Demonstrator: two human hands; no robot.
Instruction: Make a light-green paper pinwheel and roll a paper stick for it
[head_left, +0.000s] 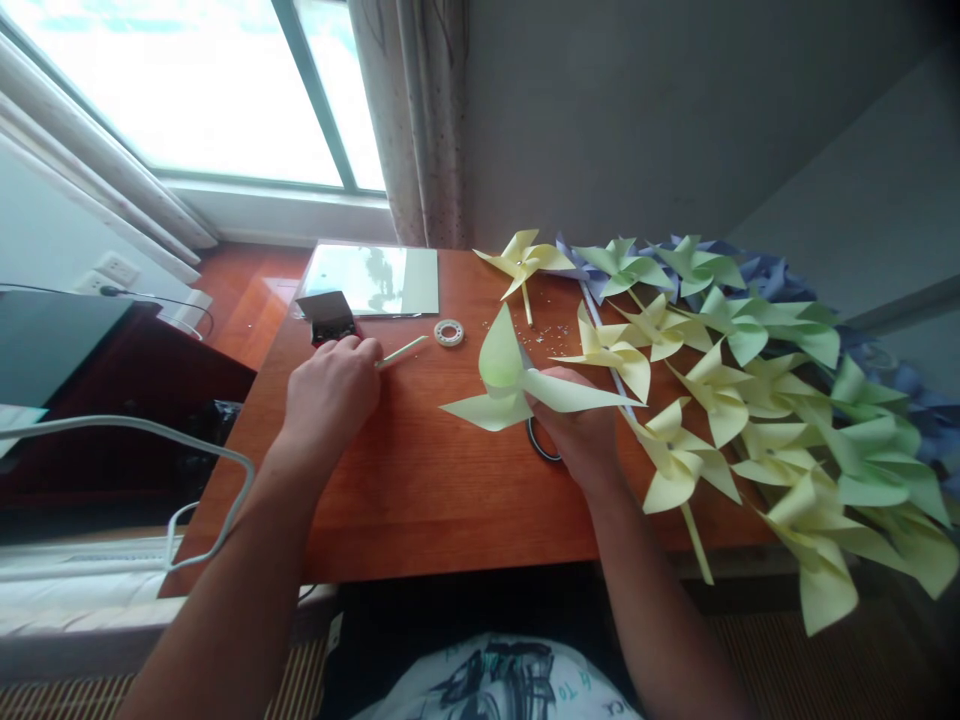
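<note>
Head view, right hand (pixel 577 435) holding pinwheel (pixel 517 385), left hand (pixel 330 390) gripping stick (pixel 401 352)

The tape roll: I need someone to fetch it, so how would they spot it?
Start at the wooden table under the window. Just right of the left hand and its pale stick lies the tape roll. It is the only small white ring among flat paper pinwheels.

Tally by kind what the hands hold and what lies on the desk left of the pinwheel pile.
Stick, in left hand: 1
Unmounted pinwheel, in right hand: 1
Tape roll: 1
Scissors, partly hidden: 1
Dark box: 1
Glossy sheet: 1
Total: 6
</note>
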